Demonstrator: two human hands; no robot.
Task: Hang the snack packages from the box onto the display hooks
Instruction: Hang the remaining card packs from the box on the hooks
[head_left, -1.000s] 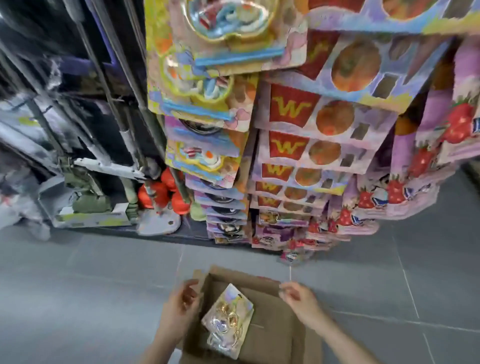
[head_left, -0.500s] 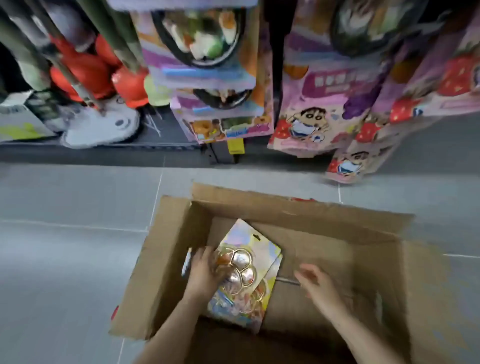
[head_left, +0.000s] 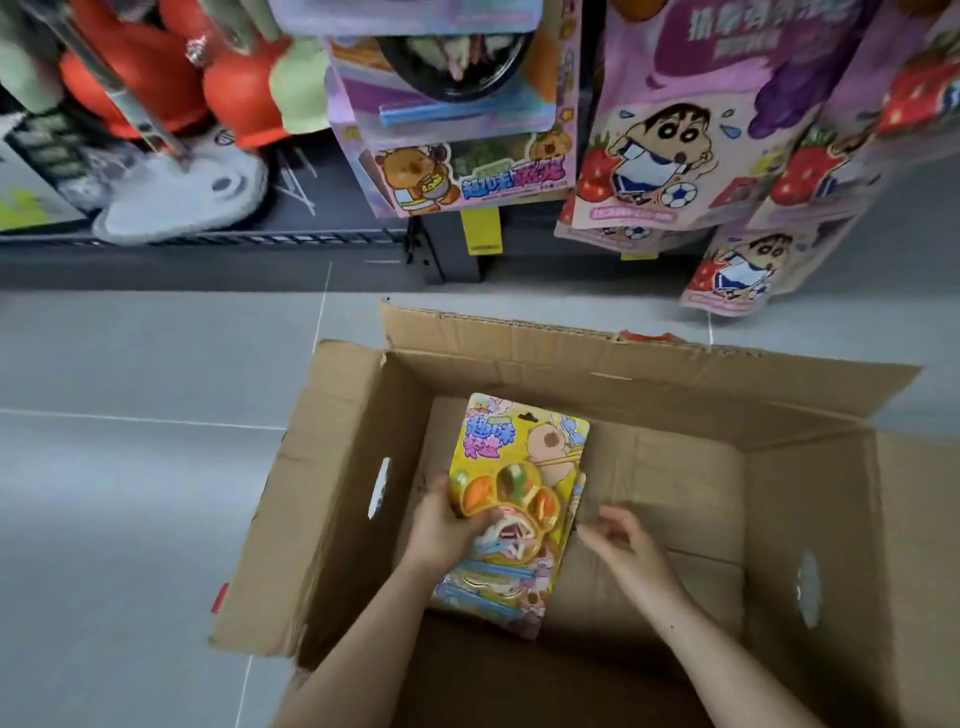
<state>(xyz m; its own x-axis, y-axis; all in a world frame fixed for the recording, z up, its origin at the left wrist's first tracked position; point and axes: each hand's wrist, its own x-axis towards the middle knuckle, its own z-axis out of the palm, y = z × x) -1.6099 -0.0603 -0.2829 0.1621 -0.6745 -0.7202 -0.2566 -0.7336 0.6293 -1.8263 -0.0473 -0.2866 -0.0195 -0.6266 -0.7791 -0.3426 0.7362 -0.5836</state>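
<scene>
An open cardboard box stands on the grey floor below me. Inside it lies a yellow snack package with a clear blister of coloured sweets, with at least one more package under it. My left hand grips the package at its left edge, thumb over the blister. My right hand hovers just right of the package with fingers loosely curled, holding nothing. Hanging packages on the display fill the top of the view; the hooks themselves are hidden.
Pink cartoon snack bags hang at the upper right, low over the box's far flap. Red and green plush items and mop heads sit on a low shelf at upper left. Grey tiled floor lies left of the box.
My head has dropped closer to the box. My left hand went from the box rim onto the package and took hold of it. My right hand moved inside the box toward the package.
</scene>
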